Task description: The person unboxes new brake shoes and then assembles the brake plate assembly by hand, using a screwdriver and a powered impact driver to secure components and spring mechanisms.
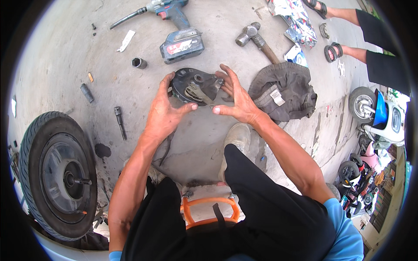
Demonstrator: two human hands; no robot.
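Note:
A dark drum brake plate (198, 86), with a metal lever arm and a hole near its top, is held up between my two hands over the concrete. My left hand (164, 106) curls its fingers round the plate's left rim, thumb stretched along the near side. At the right end my right hand (238, 99) has its lower fingers against the plate and lever, the index finger raised and the thumb pointing inward. The undersides of the fingers are partly hidden. Just right of my right hand lies a dark grey cloth garment (291, 89).
Beyond the plate lie a cordless impact wrench (178, 35), a socket (139, 63) and a hammer (252, 37). A wheel with tyre (56, 174) stands at left, near an extension socket (119, 122). Someone's sandalled feet (333, 51) are far right. An orange frame (211, 209) is beneath me.

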